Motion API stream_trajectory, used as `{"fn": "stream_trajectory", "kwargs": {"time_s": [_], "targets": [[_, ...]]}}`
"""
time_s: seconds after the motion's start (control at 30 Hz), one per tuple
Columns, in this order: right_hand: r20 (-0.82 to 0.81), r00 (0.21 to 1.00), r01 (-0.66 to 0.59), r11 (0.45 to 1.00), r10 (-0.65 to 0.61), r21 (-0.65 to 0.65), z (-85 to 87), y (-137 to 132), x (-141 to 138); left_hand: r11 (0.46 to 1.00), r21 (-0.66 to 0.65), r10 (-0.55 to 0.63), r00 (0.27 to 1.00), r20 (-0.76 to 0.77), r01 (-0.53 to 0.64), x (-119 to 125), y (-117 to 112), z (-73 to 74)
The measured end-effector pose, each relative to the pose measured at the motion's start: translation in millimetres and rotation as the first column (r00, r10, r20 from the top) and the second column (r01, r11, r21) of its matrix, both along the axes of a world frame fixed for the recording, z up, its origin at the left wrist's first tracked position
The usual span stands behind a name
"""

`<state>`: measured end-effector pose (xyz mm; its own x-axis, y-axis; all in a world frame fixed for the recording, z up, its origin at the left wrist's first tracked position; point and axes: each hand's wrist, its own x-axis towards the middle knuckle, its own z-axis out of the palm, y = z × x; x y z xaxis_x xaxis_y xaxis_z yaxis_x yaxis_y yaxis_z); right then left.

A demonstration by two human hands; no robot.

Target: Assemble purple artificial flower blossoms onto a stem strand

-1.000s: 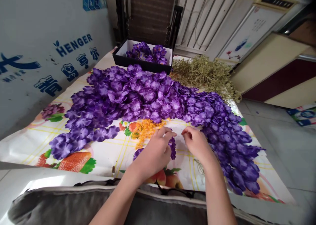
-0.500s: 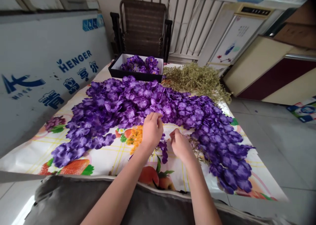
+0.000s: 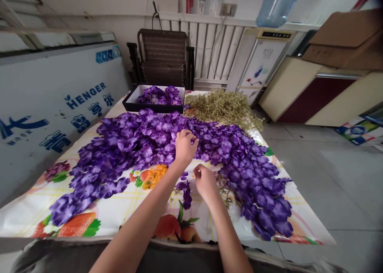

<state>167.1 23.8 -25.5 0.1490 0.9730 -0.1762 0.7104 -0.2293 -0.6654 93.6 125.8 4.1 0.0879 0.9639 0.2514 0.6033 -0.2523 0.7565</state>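
A broad arc of loose purple artificial flower petals (image 3: 143, 133) covers much of the table. My left hand (image 3: 185, 147) is at the inner edge of this pile, its fingers bent and closed around a bit of purple. Closer to me, my right hand (image 3: 205, 179) is pinched, thumb against fingers; whatever it holds is too small or hidden to make out. Just left of it, a few purple petals (image 3: 186, 193) lie apart on the cloth. A small heap of orange-yellow flower centres (image 3: 157, 174) lies left of my hands. Thin stems (image 3: 224, 189) lie beside my right wrist.
A black box (image 3: 154, 106) with assembled purple flowers stands at the table's far edge. Beside it lies a heap of dry green stems (image 3: 223, 105). The fruit-patterned tablecloth (image 3: 134, 209) extends towards me. A folding chair (image 3: 163, 57) stands behind, a white freezer (image 3: 60, 93) on the left.
The view has tilted up, showing more wall and the water bottle. My left hand's fingers have bent further at the petals. My right hand stays pinched near the same spot.
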Motion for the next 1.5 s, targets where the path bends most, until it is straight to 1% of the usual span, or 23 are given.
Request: {"fn": "stream_trajectory", "kwargs": {"time_s": [0.07, 0.13, 0.2, 0.27, 0.37, 0.47, 0.53, 0.6, 0.67, 0.7, 0.77, 0.83, 0.9, 0.93, 1.0, 1.03, 1.07, 1.1, 1.17, 1.3, 1.33, 1.4, 1.5], "targets": [[-0.065, 0.998, 0.002, 0.999, 0.000, 0.036, -1.1, 0.2, -0.4, 0.996, -0.093, 0.023, 0.991, 0.131, -0.011, -1.8, -0.8, 13.9], [-0.141, 0.990, 0.013, 0.997, -0.001, 0.082, -1.3, -0.5, -0.8, 0.981, -0.194, 0.044, 0.962, 0.268, 0.009, -3.6, -7.3, 28.2], [-0.229, 0.973, 0.052, 0.989, -0.019, 0.139, 0.1, -1.8, 0.4, 0.960, -0.274, 0.066, 0.916, 0.395, 0.049, -7.9, -21.3, 40.0], [-0.334, 0.942, 0.115, 0.974, -0.045, 0.193, 3.5, -3.4, 3.8, 0.941, -0.324, 0.083, 0.860, 0.503, 0.098, -16.1, -41.8, 47.8], [-0.521, 0.852, 0.205, 0.948, -0.049, 0.245, 13.2, -7.8, 11.3, 0.923, -0.347, 0.103, 0.762, 0.639, 0.166, -32.8, -77.1, 52.6], [-0.677, 0.736, 0.244, 0.930, 0.006, 0.273, 28.2, -16.9, 16.9, 0.920, -0.335, 0.116, 0.678, 0.726, 0.202, -44.8, -104.7, 52.7], [-0.733, 0.678, 0.242, 0.928, 0.046, 0.282, 40.0, -25.9, 17.4, 0.919, -0.320, 0.099, 0.649, 0.754, 0.231, -46.8, -115.8, 52.3], [-0.755, 0.651, 0.217, 0.935, 0.074, 0.279, 51.9, -35.6, 15.0, 0.913, -0.305, 0.065, 0.643, 0.763, 0.271, -45.5, -122.7, 52.3], [-0.746, 0.656, 0.167, 0.943, 0.111, 0.287, 62.6, -44.2, 10.6, 0.910, -0.290, 0.030, 0.647, 0.762, 0.298, -44.1, -127.6, 53.0], [-0.718, 0.682, 0.140, 0.940, 0.138, 0.313, 67.2, -47.7, 8.1, 0.912, -0.280, 0.012, 0.660, 0.751, 0.302, -44.0, -129.7, 53.5], [-0.590, 0.787, 0.091, 0.910, 0.183, 0.403, 74.2, -52.6, 3.4, 0.919, -0.253, -0.037, 0.706, 0.707, 0.302, -45.6, -133.0, 54.3], [-0.403, 0.892, 0.040, 0.851, 0.206, 0.524, 78.3, -55.4, -0.5, 0.920, -0.232, -0.098, 0.758, 0.645, 0.316, -48.3, -135.2, 54.0], [-0.243, 0.948, -0.004, 0.769, 0.206, 0.639, 79.9, -57.0, -3.5, 0.921, -0.224, -0.125, 0.787, 0.604, 0.318, -50.7, -136.5, 52.6], [-0.182, 0.964, -0.017, 0.724, 0.196, 0.689, 79.9, -57.6, -4.7, 0.929, -0.224, -0.114, 0.803, 0.585, 0.295, -51.5, -137.1, 51.6], [-0.091, 0.986, -0.020, 0.638, 0.141, 0.770, 78.9, -58.5, -6.4, 0.958, -0.213, -0.053, 0.851, 0.523, 0.191, -52.8, -139.2, 50.2], [-0.056, 0.993, -0.016, 0.603, 0.101, 0.797, 78.2, -58.9, -6.8, 0.971, -0.202, -0.016, 0.877, 0.480, 0.129, -53.5, -140.8, 50.1], [-0.026, 0.998, -0.016, 0.579, 0.064, 0.815, 77.6, -59.4, -7.1, 0.977, -0.194, 0.011, 0.898, 0.440, 0.083, -54.4, -142.7, 50.5], [-0.003, 0.999, -0.019, 0.565, 0.038, 0.825, 77.2, -59.8, -7.1, 0.980, -0.190, 0.026, 0.911, 0.412, 0.058, -55.5, -144.7, 51.4], [0.038, 0.999, -0.050, 0.561, 0.032, 0.826, 77.2, -60.8, -7.1, 0.977, -0.196, 0.007, 0.913, 0.408, 0.080, -57.9, -148.3, 54.5], [0.072, 0.990, -0.129, 0.572, 0.122, 0.810, 79.8, -64.4, -8.0, 0.949, -0.242, -0.072, 0.887, 0.457, 0.202, -61.3, -149.0, 61.4], [0.064, 0.988, -0.136, 0.586, 0.143, 0.799, 80.6, -65.6, -8.2, 0.941, -0.256, -0.081, 0.883, 0.462, 0.220, -61.6, -147.8, 62.3], [0.039, 0.982, -0.149, 0.634, 0.185, 0.759, 81.7, -67.9, -8.0, 0.939, -0.261, -0.087, 0.888, 0.451, 0.225, -61.9, -145.1, 62.8], [-0.014, 0.969, -0.170, 0.713, 0.245, 0.680, 82.8, -70.3, -6.6, 0.956, -0.222, -0.108, 0.932, 0.347, 0.193, -62.3, -143.4, 62.7]]}}
